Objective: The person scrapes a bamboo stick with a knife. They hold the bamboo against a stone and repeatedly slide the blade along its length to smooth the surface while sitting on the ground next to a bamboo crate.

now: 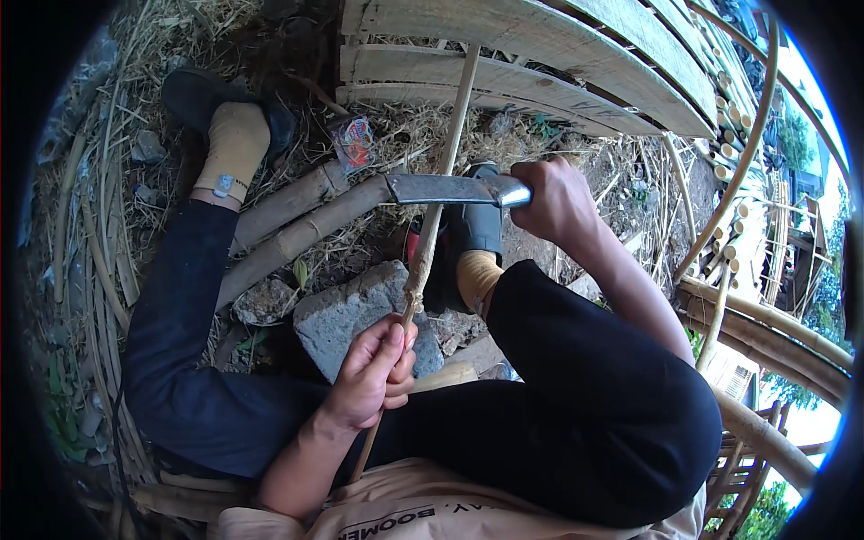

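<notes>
Tan shirt cloth (450, 486) spreads across the lower edge, nearest the camera, with black trousers (612, 396) bent at both knees beyond it. Between the legs runs a long, thin wooden stick (426, 247). Its near end lies low by the lap, a little left of the middle; from there its long axis goes away from the person and leans slightly right, so that the far end points up the view, in front of a slatted wooden panel (540, 76).

The left hand (373, 373) is closed around the stick, thumb along the top, just below a knobbly joint in the wood. The right hand (558, 202) is closed in a fist on the metal handle of a knife (459, 191). The knife's broad blade points left, nearly level across the view, and crosses over the stick well above the left hand; whether the edge touches the wood I cannot tell.

Beneath the stick, left of it, a rough grey stone block (346, 310) rests on the ground. Two bamboo poles (301, 241) lie side by side beyond the block, slanting up to the right, and a shiny red packet (353, 144) sits near their far ends. Straw covers much of the ground, and cut bamboo (733, 117) is stacked at the right.
</notes>
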### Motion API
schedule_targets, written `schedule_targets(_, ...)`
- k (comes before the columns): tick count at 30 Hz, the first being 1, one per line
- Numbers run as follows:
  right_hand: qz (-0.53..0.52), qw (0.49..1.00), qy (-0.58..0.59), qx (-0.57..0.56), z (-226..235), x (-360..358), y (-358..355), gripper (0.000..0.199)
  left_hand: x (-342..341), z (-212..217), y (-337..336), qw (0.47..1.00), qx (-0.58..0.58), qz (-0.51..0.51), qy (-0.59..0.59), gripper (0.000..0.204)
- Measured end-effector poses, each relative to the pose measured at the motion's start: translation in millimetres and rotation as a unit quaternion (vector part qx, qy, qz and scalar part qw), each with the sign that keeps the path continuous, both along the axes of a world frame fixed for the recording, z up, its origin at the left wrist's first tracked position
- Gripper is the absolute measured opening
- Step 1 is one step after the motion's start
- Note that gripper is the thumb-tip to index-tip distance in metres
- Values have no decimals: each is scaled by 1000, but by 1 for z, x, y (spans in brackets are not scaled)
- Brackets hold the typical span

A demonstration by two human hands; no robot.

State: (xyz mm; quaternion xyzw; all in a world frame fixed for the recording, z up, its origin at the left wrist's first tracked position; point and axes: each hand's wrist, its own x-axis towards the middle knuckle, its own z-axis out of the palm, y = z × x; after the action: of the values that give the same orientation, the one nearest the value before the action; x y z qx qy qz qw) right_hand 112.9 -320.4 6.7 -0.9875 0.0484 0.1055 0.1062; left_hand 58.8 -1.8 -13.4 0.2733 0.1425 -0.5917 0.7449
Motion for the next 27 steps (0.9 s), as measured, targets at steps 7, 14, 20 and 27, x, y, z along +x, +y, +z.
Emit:
schedule_targets(7,-66,992,-43,-97,8,24,-62,19,-3,4,-1,1000,-1,-8,4,26)
schedule_targets(14,-78,996,-6,37,13,2,-24,17,5,0,3,1000,-3,0,21,27)
schedule_targets(20,2,995,72,62,25,-19,15,19,6,2,0,1000,21,13,4,27)
schedule_targets(27,32,995,75,50,25,-20,18,15,0,5,-6,992,80,22,-91,23)
